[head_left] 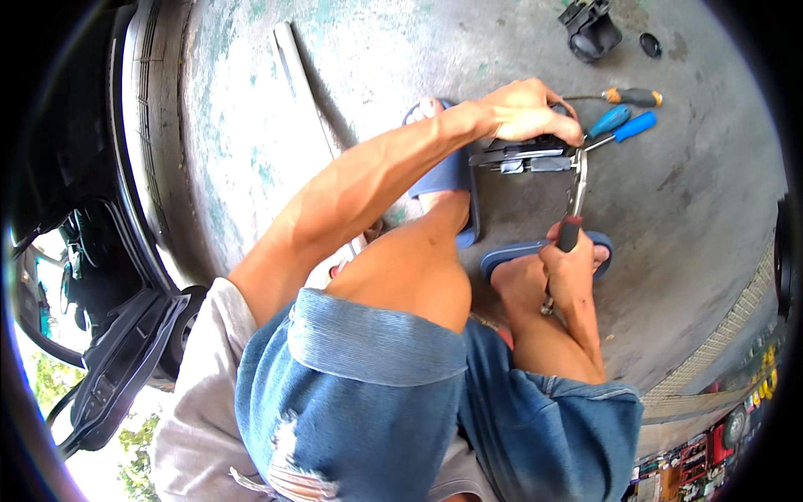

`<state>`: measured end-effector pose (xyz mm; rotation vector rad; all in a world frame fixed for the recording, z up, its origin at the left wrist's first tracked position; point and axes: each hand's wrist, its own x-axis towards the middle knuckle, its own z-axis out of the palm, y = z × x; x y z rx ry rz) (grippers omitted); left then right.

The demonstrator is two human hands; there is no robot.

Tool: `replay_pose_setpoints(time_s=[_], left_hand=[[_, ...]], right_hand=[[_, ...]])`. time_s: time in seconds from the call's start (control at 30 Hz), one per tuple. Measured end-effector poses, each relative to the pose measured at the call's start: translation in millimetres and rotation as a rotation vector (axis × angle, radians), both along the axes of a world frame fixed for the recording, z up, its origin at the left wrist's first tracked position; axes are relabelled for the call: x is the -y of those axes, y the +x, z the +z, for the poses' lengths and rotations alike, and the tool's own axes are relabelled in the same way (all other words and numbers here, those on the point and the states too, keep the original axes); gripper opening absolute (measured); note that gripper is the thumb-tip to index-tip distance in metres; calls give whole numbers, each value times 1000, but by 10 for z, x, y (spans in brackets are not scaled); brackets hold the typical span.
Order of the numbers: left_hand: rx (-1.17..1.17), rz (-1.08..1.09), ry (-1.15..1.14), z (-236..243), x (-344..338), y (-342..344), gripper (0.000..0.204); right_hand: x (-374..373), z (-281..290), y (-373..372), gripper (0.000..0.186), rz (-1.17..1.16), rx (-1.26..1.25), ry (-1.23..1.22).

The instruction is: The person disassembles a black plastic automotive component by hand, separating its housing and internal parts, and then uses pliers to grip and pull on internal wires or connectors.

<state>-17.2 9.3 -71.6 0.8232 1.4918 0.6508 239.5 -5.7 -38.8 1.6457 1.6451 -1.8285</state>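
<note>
My left hand (535, 113) is closed over the top of a black mechanical part with metal plates (535, 159), steadying it just above the floor or on it; I cannot tell which. In my right hand (570, 272) is a metal-shafted hand tool (579, 188) with a dark red and black grip. The tool's upper end meets the right end of the part. A shiny metal end (548, 306) shows below my right fist. Beyond the part lie a teal-handled tool (609, 121), a blue-handled screwdriver (636, 126) and an orange-and-black-handled screwdriver (633, 96).
A black plastic housing (590, 33) and a small round black cap (650, 45) lie at the far right. One long metal bar (299, 79) rests on the concrete floor at the left. My sandalled feet flank the work. At the left edge is a vehicle with an open door (125, 368).
</note>
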Motion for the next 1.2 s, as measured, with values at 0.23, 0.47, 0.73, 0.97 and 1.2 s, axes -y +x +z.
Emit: replay_pose_setpoints(time_s=[0.23, 0.47, 0.73, 0.97, 1.2], left_hand=[[-24, -71, 107, 17, 130, -171, 81], [372, 48, 187, -76, 178, -291, 94], [404, 68, 171, 125, 296, -289, 85], [212, 97, 219, 594, 404, -167, 82], [-2, -13, 218, 738, 401, -186, 82]], right_hand=[[-75, 135, -147, 20, 101, -5, 98], [-160, 247, -214, 22, 87, -14, 88], [-57, 177, -182, 20, -8, -184, 94], [-90, 235, -80, 19, 42, -194, 4], [-44, 185, -53, 15, 97, -231, 52]])
